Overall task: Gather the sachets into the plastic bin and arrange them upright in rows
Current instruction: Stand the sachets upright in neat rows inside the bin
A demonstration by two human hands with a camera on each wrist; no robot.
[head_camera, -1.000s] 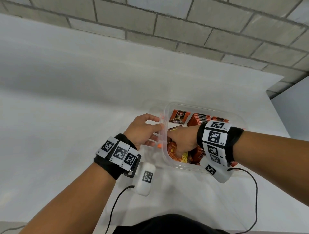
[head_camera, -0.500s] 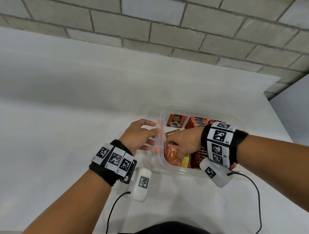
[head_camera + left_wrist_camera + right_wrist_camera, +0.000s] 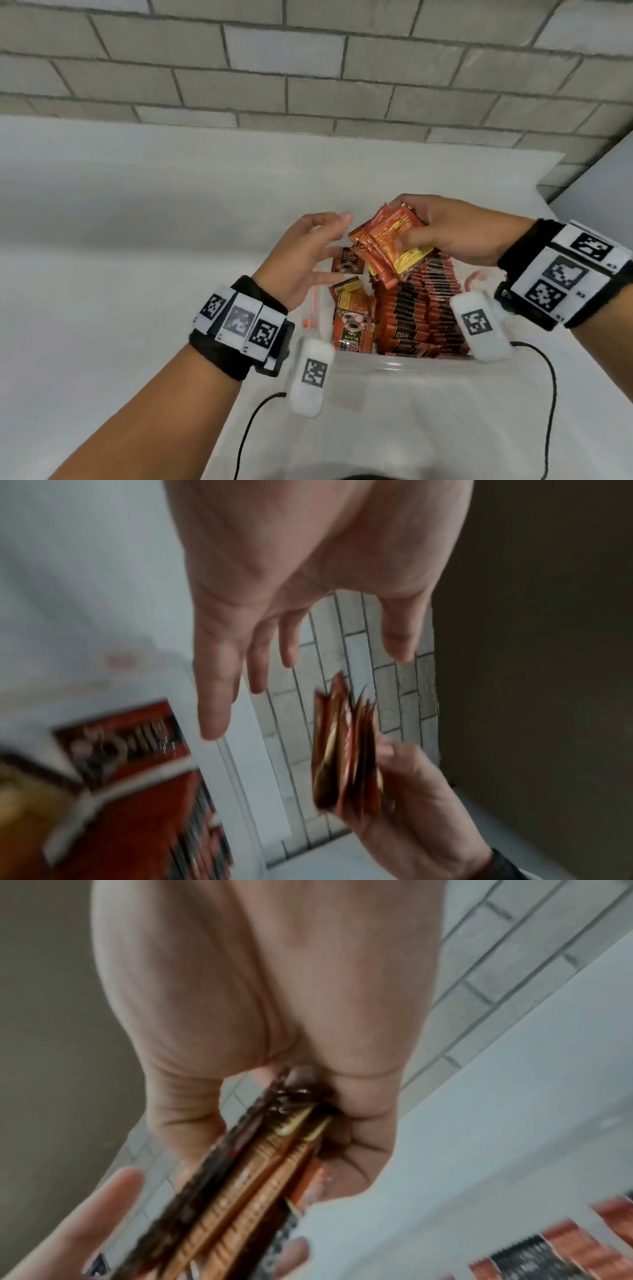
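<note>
Above the clear plastic bin (image 3: 404,368), our right hand (image 3: 459,236) pinches a fanned bunch of orange-red foil sachets (image 3: 390,250), thumb on the front face and fingers curled behind. Our left hand (image 3: 305,253) hangs just beside the bunch, fingers spread and relaxed, holding nothing; in the left wrist view its fingertips (image 3: 214,723) stand apart from the sachet edges (image 3: 346,753).

Below the right hand, a long row of sachets (image 3: 421,308) already stands upright along the bin's right side. Below the left hand, a few loose sachets (image 3: 352,322) lie tilted in the left part of the bin, so we judge the task well along but unfinished.

To do this step well, we should bring the open left palm against the free edge of the bunch and tap the sachets square, since they are splayed at differing angles in the right wrist view (image 3: 240,1191). We keep the pinch firm near one end so no slippery foil packet slides out. We then lower the squared bunch edge-down beside the standing row, with the left hand steadying the neighbours so they do not topple. All of this stays over the bin, not over the white tabletop (image 3: 120,274).
</note>
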